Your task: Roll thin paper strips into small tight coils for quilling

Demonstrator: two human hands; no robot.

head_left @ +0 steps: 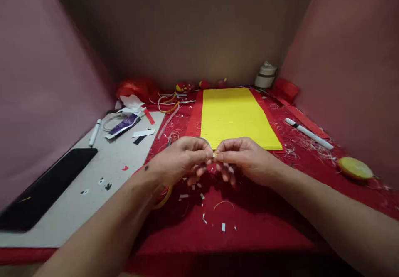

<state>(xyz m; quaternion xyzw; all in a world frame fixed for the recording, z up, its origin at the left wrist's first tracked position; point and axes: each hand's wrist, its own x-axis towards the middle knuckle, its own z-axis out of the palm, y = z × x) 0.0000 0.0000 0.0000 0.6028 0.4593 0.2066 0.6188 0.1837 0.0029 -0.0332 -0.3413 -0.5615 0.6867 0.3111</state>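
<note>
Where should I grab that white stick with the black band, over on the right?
Probably mid-length, pinching the white stick across its sides from above with your right hand: it's long, slim and lying down, with loose threads beside it.

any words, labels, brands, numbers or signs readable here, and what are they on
None can be read.
Purple-and-white packet: any print is too blurred.
White marker at left: too blurred to read.
Black-banded white tube at right: no legible text.
Small pale piece at the fingertips: too small to tell.
</note>
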